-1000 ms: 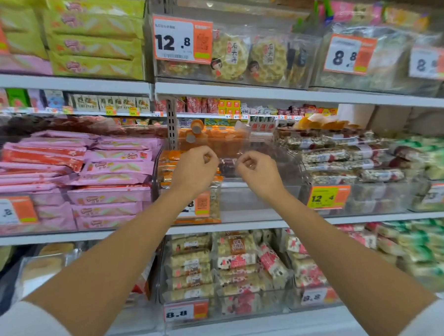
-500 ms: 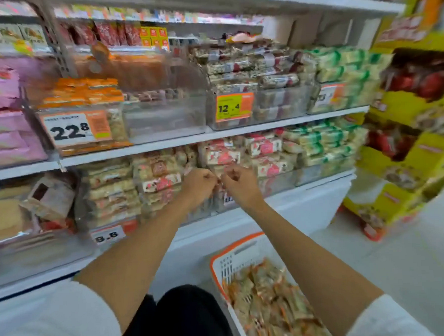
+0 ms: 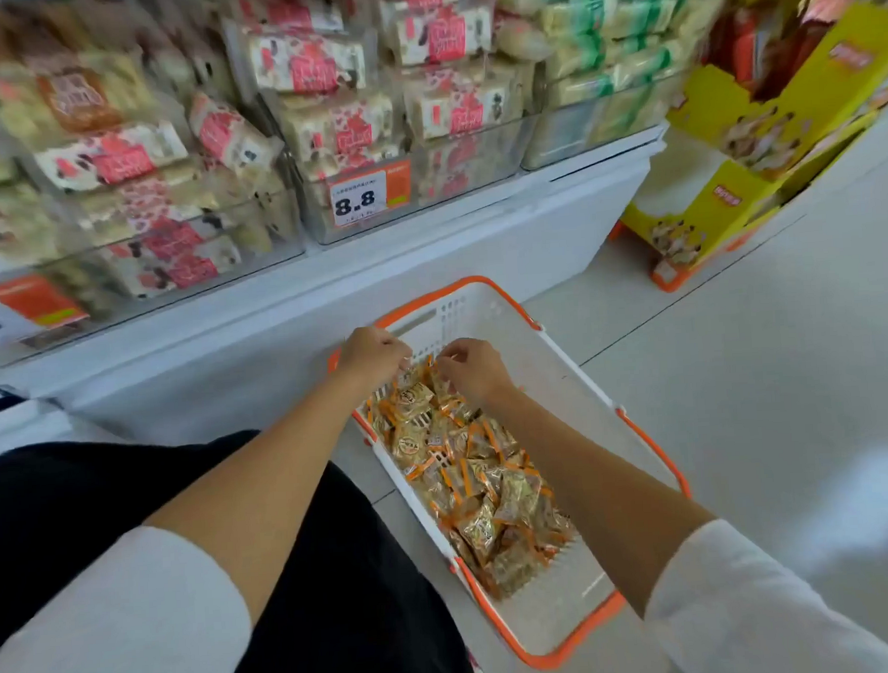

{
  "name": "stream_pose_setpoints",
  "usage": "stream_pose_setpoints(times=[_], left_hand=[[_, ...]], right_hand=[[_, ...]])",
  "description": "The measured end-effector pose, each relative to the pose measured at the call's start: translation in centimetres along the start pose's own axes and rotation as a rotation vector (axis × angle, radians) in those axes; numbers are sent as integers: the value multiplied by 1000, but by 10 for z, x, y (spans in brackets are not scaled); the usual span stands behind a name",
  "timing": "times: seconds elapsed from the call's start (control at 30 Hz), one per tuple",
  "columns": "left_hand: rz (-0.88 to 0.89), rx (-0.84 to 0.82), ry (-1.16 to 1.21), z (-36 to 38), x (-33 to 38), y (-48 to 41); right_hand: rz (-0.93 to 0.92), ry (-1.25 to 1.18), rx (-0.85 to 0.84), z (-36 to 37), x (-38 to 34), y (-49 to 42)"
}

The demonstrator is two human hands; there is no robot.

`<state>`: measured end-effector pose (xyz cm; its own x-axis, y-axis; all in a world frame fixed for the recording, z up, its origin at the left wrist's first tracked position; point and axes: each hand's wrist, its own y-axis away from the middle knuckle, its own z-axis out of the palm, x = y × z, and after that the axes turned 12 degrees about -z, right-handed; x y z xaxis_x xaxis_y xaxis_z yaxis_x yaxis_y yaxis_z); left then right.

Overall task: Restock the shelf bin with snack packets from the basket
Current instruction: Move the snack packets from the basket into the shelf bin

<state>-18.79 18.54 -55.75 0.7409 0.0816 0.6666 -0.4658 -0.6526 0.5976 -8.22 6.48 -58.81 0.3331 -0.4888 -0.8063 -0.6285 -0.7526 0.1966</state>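
Note:
A white basket with orange rim (image 3: 597, 397) sits on the floor in front of the shelf unit, holding a pile of several orange-and-gold snack packets (image 3: 469, 468). Both my hands are down at the far end of that pile. My left hand (image 3: 373, 355) has its fingers curled downward, fingertips against the topmost packet (image 3: 413, 393); whether it grips the packet is unclear. My right hand (image 3: 472, 368) hovers just over the packets, thumb and forefinger curled together with nothing visible between them. The shelf bin with the orange packets is out of view above.
Clear bins of pink-and-white packets (image 3: 309, 65) with an 8.8 price tag (image 3: 360, 199) line the lowest shelf, above a white base panel (image 3: 427, 255). A yellow cardboard display (image 3: 760, 129) stands at the right. My dark-clothed knee (image 3: 131, 496) is left of the basket.
My view has swung down from the middle shelf to the floor. Both hands dropped from the shelf bin, past the lower shelf, into the basket over the packets.

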Motion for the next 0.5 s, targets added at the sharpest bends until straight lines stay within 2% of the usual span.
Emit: stream_pose_setpoints(times=[0.27, 0.43, 0.5], left_hand=[[-129, -79, -32, 24, -63, -45], [-231, 79, -112, 17, -83, -71], [-243, 104, -95, 13, -83, -78]], right_hand=[[240, 49, -180, 61, 85, -10], [409, 4, -322, 99, 114, -28], [585, -87, -309, 117, 127, -34]])
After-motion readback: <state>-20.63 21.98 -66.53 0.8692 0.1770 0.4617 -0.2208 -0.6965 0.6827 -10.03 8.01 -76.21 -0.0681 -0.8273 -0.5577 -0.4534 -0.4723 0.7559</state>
